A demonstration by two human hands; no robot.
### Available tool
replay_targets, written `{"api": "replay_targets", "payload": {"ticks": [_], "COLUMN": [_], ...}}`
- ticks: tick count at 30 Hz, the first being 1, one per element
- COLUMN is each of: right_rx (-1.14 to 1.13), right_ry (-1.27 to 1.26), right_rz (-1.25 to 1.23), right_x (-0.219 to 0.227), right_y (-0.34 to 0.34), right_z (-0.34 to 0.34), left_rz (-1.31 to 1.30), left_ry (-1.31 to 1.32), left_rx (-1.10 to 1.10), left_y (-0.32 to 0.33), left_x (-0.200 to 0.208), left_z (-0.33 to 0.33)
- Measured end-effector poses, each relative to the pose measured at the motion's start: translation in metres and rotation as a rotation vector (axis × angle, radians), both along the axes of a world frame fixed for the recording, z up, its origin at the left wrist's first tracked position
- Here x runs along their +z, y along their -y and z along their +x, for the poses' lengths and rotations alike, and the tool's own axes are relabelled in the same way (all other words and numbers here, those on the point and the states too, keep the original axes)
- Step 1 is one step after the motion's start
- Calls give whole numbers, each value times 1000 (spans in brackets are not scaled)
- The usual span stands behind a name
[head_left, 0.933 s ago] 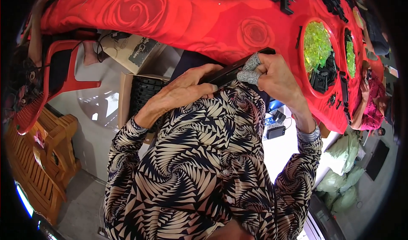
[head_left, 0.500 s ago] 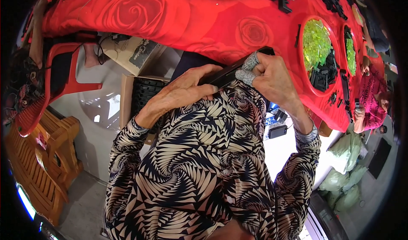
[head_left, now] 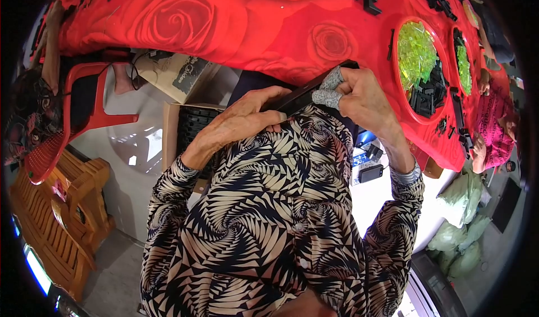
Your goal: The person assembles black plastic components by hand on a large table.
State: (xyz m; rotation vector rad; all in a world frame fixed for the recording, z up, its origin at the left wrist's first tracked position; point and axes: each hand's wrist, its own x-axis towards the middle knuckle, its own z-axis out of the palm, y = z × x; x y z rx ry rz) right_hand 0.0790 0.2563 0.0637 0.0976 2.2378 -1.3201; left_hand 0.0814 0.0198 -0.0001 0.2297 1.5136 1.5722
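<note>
You're sitting in what looks like a small home-style assembly workshop, not a proper factory: the long table [head_left: 236,19] is wearing a red rose-print cloth, and round trays [head_left: 405,81] on it are holding heaps of yellow-green and black plastic parts. A cardboard box [head_left: 171,132] of black pieces is sitting on the floor beside a red plastic chair [head_left: 73,120] and a wooden bench [head_left: 56,221]. Stuffed green sacks [head_left: 460,227] are piling up at the right, and another person [head_left: 494,126] is working further along the table.

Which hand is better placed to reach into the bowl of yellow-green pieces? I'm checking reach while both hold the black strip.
Probably the right hand: it grips the black strip at the table edge, nearest the bowl. The left hand sits farther left, holding the strip's lower end.
</note>
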Motion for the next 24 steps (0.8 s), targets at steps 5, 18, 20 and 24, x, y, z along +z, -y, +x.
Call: {"api": "replay_targets", "payload": {"ticks": [5, 18, 20, 24], "right_rx": [-2, 71, 61, 52], "right_ry": [-10, -182, -201, -236], "right_rz": [-65, 122, 134, 197], "right_x": [-1, -5, -5, -7], "right_y": [3, 5, 7, 12], "right_z": [3, 6, 7, 14], "left_rz": [-3, -6, -11, -49], "left_ry": [9, -16, -20, -19], "left_rx": [7, 9, 7, 39], "left_y": [0, 0, 0, -5], "left_x": [0, 0, 1, 3], "left_z": [0, 1, 2, 3]}}
